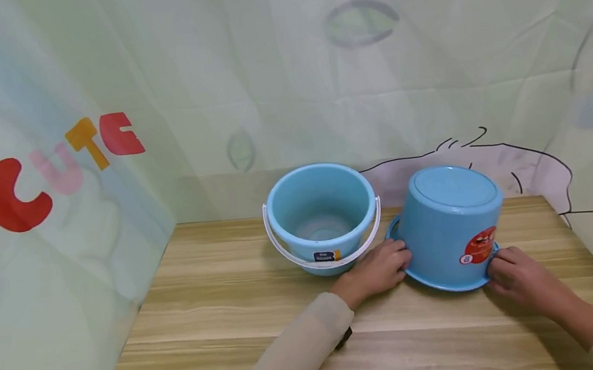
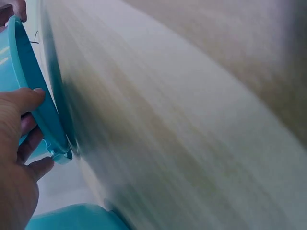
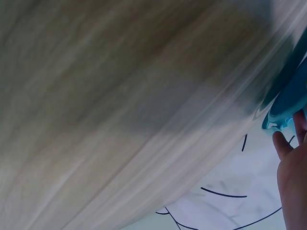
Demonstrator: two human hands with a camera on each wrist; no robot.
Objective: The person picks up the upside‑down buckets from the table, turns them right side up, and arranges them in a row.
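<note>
An upside-down light-blue bucket is at the right in the head view, its base upward and a red round sticker on its side. My left hand grips its rim at the left, beside a blue handle loop. On the opposite side my right hand holds the rim close to the sticker. In the left wrist view, the thumb and fingers of that hand pinch the rim, which is tilted close over the table. The right wrist view catches only part of the right hand at the bucket's edge.
Left of the hands, a second blue bucket stands upright, its white handle hanging across the front. Both are on a wood-grain table. A printed curtain hangs behind the table and along its sides.
</note>
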